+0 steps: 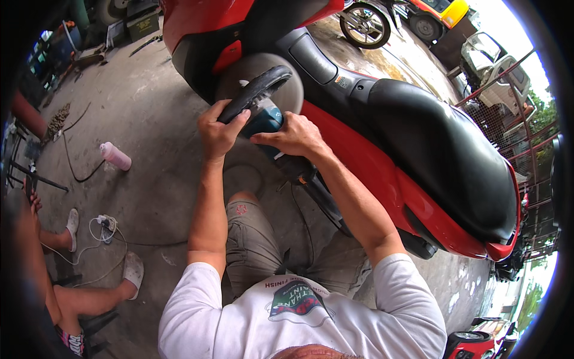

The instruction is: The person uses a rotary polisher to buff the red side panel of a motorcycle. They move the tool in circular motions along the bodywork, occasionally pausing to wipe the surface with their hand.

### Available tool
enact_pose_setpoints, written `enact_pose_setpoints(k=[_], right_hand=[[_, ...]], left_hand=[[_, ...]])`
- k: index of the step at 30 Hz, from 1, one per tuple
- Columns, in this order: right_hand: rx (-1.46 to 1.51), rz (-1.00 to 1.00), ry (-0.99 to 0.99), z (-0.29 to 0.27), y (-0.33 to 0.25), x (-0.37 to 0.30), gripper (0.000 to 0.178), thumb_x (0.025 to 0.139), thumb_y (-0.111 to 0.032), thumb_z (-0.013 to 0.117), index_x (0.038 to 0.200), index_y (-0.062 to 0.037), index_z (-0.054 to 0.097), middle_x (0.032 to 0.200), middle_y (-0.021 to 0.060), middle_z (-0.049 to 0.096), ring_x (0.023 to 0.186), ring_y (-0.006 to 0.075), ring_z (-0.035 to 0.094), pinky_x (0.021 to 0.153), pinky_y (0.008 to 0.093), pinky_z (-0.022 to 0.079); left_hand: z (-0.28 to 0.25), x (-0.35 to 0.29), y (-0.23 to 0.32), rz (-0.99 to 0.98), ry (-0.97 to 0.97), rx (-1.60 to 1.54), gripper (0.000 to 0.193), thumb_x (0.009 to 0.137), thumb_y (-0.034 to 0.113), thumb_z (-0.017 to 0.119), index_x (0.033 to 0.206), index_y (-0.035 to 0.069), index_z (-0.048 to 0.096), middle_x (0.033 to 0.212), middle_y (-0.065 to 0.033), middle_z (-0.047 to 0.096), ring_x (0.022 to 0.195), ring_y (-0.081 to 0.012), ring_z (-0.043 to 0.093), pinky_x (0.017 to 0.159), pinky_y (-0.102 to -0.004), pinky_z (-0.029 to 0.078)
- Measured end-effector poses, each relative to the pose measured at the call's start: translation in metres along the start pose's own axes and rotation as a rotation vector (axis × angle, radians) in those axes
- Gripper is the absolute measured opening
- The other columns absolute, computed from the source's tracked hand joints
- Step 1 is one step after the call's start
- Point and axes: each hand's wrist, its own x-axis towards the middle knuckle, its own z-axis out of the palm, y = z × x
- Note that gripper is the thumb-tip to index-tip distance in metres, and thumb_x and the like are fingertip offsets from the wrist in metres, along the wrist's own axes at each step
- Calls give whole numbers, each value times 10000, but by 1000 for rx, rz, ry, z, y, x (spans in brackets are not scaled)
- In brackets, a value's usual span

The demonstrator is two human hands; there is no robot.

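One blue-and-black polisher (pixel 266 122) sits in both hands, its pale disc (pixel 251 67) a blur just ahead of them, at the side of the red scooter (pixel 365 137). Left hand (pixel 222 130): fingers curled round the black loop handle (pixel 262 85). Right hand (pixel 294 137): wrapped over the blue body, thumb lying across toward its partner. Forearms (pixel 207 209) reach forward and inward. And left of the left hand, on the floor (pixel 161 197), a pink bottle (pixel 116 157); how full, can't tell.
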Motion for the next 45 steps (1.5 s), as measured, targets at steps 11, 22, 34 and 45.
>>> enact_pose_setpoints(k=[11, 22, 34, 45], right_hand=[[106, -20, -29, 17, -5, 1, 914, 661, -783, 896, 1014, 48, 758, 917, 216, 785, 960, 366, 794, 888, 463, 601], [402, 79, 67, 67, 53, -8, 983, 637, -760, 922, 1099, 79, 701, 960, 223, 783, 985, 380, 788, 927, 469, 595], [855, -21, 307, 149, 141, -92, 597, 780, -375, 881, 1256, -42, 744, 1191, 134, 799, 1132, 262, 760, 990, 413, 560], [838, 41, 152, 162, 132, -33, 786, 754, -505, 909, 1307, 6, 685, 1213, 202, 770, 1163, 306, 740, 1003, 431, 555]], left_hand=[[-20, -1, 7, 0, -23, 93, 196, 854, 140, 859, 965, 2, 773, 798, -88, 764, 694, -149, 717, 659, -317, 565], [13, -2, 10, 46, -261, 144, 198, 808, 72, 857, 969, -3, 769, 818, -149, 777, 720, -243, 788, 671, -363, 601], [80, -69, 57, 382, -627, 116, 256, 627, 83, 810, 866, 43, 729, 679, -101, 669, 638, -294, 692, 641, -398, 545], [70, -63, 2, 259, -541, 262, 292, 660, 75, 836, 929, 1, 749, 793, -154, 747, 735, -353, 752, 703, -419, 603]])
